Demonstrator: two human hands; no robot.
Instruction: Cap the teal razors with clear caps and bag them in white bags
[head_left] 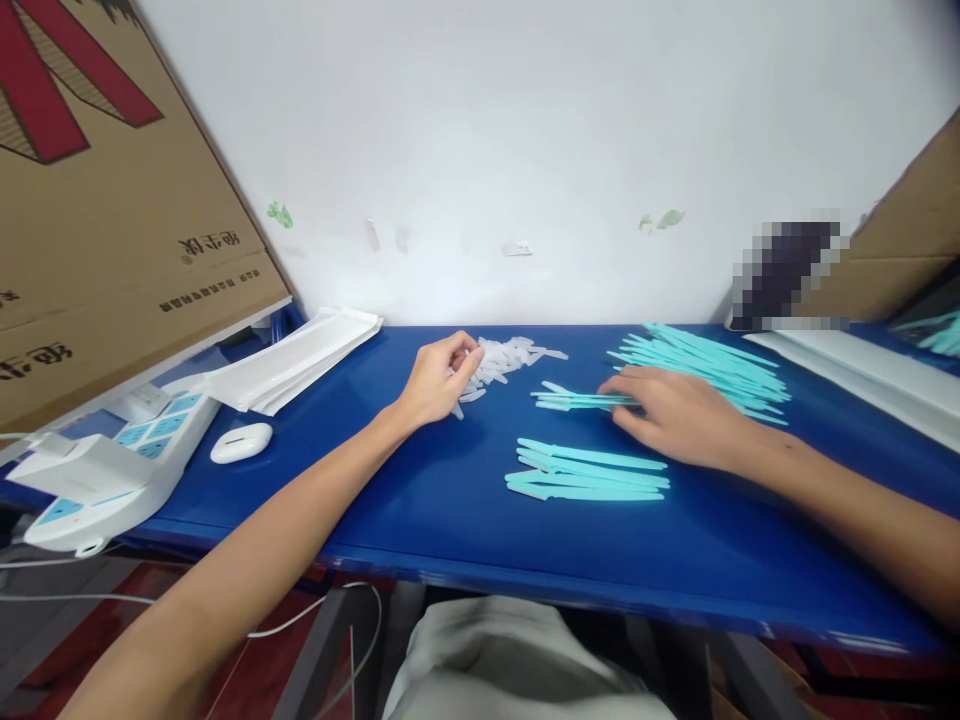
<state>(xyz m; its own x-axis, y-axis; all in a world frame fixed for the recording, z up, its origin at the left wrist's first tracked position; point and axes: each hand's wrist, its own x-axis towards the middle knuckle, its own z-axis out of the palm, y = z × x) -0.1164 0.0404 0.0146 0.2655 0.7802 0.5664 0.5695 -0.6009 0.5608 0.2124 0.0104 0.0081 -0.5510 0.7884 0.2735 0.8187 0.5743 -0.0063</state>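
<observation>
Head view finds the right hand (675,415) clamped on turquoise eyebrow razors (564,400), left hand (437,378) fingertips together by translucent caps (511,356) seemingly heaped for easy reach.

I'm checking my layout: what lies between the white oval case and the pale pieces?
In the head view, blue tabletop, then your left hand, lie between the white oval case and the pale pieces.

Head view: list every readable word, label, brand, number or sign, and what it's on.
"®", apparently, on the cardboard box, beside large upside-down characters too unclear to quote.
Box's other printed lines: too small or blurred to read.
White patch on the wall: marks too small to read.
Teal sticks: no text visible.
</observation>
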